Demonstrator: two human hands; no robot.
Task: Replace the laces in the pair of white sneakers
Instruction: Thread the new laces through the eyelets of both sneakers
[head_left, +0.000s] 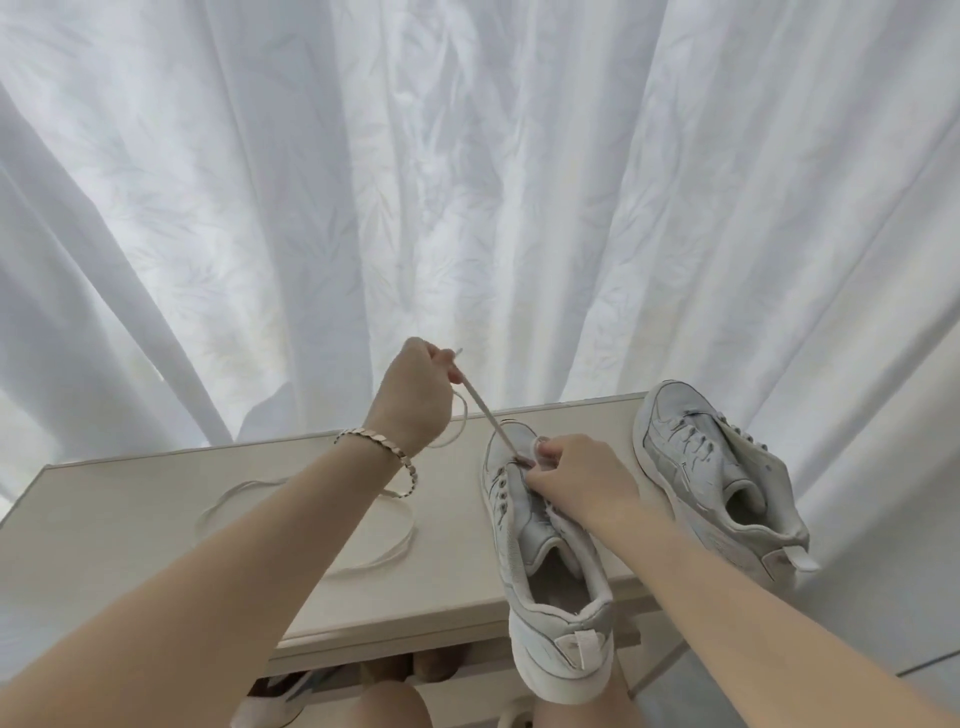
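1. Left hand (415, 395) pinches the lace (485, 413), drawn taut from the near sneaker (540, 545); right hand (576, 480) grips that sneaker's front.
2. Second sneaker (711, 467) sits on the table (156, 545), right; a loose lace (384, 545) lies left.

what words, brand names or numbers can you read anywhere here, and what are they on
None can be read.
Near sneaker: heel tab is blank as far as it shows; no logo legible.
Far sneaker: stitched side panels only, no lettering visible.
Bracelet on the left wrist: plain links, no engraving discernible.
Curtain: faint leaf pattern, no text.
Table: bare surface, no label.
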